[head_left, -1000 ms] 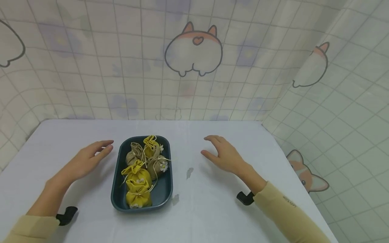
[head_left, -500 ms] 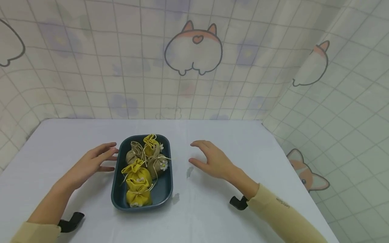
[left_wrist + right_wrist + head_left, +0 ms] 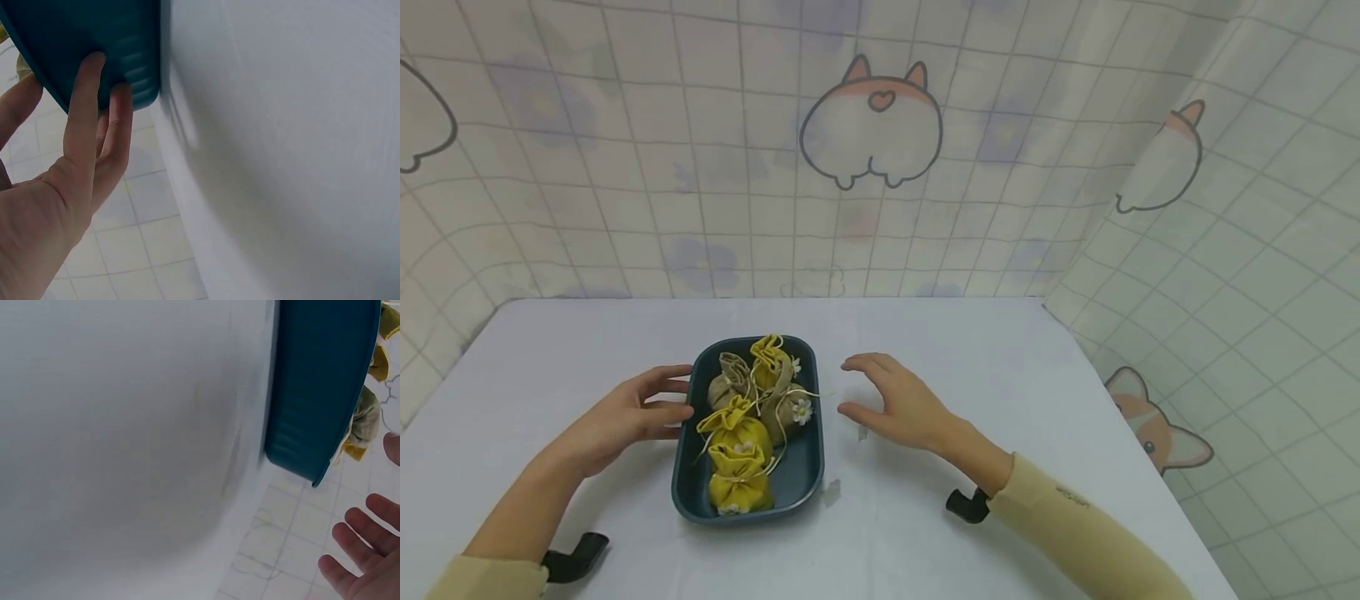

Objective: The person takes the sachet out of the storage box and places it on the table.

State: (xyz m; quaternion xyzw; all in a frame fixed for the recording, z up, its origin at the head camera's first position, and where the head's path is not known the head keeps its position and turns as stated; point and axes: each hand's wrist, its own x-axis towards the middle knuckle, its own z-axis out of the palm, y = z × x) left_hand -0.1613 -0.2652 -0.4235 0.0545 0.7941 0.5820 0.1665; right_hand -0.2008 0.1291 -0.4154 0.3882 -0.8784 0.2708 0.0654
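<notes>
A dark teal tray (image 3: 802,483) sits on the white table, left of centre in the head view. Inside it lie three yellow drawstring pouches (image 3: 741,490) and two beige drawstring pouches (image 3: 781,412), some with white daisies and pale cords. My left hand (image 3: 617,417) is at the tray's left side; in the left wrist view its loosely extended fingers (image 3: 83,119) touch the outer wall. On the other side my right hand (image 3: 902,407) hovers apart from the tray, fingers relaxed and spread. The right wrist view shows a gap between its fingertips and the tray wall (image 3: 319,381).
A white cloth (image 3: 940,533) covers the table, with small grey marks (image 3: 832,493) right of the tray. A gridded curtain (image 3: 730,208) with dog drawings rises behind the table and along the right. Black wrist mounts (image 3: 577,558) stick out by both sleeves.
My right hand has moved left, closer to the tray. My left hand has moved slightly right and come up against the tray's left side. Tray and pouches stay put.
</notes>
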